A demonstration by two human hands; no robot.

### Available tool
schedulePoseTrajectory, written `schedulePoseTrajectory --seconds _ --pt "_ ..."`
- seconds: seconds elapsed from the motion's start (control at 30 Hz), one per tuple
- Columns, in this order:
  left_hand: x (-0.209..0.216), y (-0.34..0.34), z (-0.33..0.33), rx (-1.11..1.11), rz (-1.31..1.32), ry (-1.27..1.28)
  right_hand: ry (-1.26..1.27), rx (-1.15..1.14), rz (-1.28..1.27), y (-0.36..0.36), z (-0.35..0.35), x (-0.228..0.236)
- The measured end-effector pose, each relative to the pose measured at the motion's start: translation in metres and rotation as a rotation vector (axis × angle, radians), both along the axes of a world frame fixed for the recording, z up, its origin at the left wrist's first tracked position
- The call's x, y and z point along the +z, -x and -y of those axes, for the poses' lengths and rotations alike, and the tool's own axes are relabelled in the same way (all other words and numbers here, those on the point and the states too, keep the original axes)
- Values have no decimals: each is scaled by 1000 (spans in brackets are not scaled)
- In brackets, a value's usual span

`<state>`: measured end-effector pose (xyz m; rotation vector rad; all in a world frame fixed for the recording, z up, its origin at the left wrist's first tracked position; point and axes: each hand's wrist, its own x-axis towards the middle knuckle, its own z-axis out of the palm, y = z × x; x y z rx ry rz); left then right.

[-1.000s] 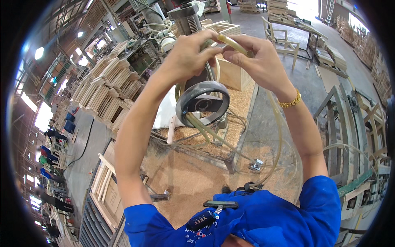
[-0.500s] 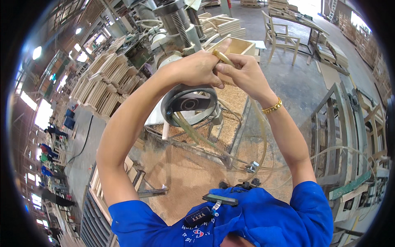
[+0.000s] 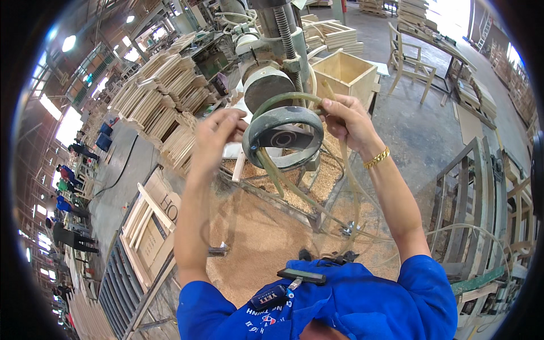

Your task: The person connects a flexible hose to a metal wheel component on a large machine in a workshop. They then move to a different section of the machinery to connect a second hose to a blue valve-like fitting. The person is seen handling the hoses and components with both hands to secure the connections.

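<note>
A flexible yellow-green hose arches over the top of a grey handwheel on a machine. My right hand is closed on the hose at the wheel's right, and a short end sticks up above the fingers. Left of the wheel is my left hand, blurred, its bent fingers apart and no hose visible in them. More hose hangs below the wheel toward the floor. The machine's round grey housing and its upright threaded screw stand just beyond my hands.
Wood chips cover the floor below. Stacked wooden parts stand at the left, a wooden box behind the machine. A chair frame is at the far right, metal frames nearer. Hoses trail across the floor. People work at the far left.
My hands were together above the wheel at the hose; now they are apart. The left has moved left and down, off the hose. The right keeps hold, and the hose now arches over the wheel.
</note>
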<state>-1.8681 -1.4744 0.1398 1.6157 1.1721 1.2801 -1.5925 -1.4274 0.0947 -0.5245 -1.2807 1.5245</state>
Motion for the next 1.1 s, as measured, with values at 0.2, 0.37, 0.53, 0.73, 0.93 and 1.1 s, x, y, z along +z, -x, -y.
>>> schedulePoseTrajectory --seconds 0.2,0.37,0.53,0.73,0.93,1.1 --pt "-35 -31 15 65 54 -338 72 185 1 3 -3 -2" --pt "-43 -66 19 128 313 -251 135 414 -2 2 -22 -8" --pt "-36 -59 15 155 -9 -385 195 648 18 0 -40 -8" --pt "11 -38 11 -118 -547 -420 42 756 249 -2 -66 10" --pt "62 -56 23 -76 -969 -77 7 885 317 16 -77 22" --pt "63 -57 19 -117 -1007 -57 24 943 209 19 -83 7"
